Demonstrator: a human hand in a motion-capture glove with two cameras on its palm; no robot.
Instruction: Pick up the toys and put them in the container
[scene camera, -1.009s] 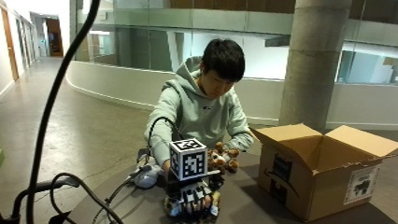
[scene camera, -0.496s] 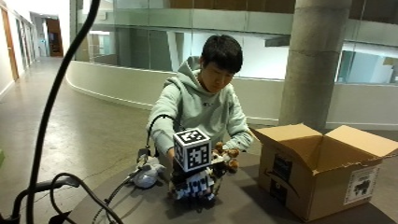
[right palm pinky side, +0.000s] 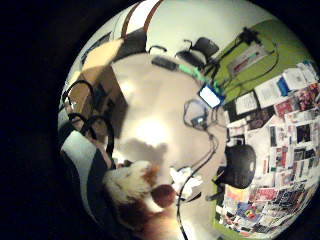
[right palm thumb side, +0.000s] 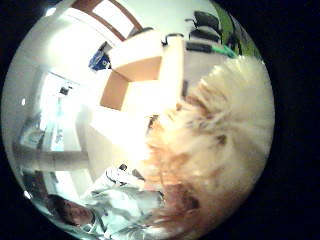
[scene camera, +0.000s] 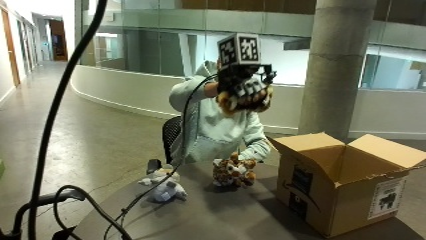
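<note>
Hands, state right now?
Right hand: raised, holding a plush toy.
Bare hand: low behind the spotted toy; cannot be told.

outside view across the table facing the person, palm views sharing the cardboard box

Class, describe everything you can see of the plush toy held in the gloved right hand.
The plush toy is fluffy, cream and orange-brown with darker patches, soft and furry in look. The gloved right hand grips it, raised high in front of the person's head, well above the table. It fills much of the thumb-side palm view. It has not yet reached the open cardboard box.
</note>
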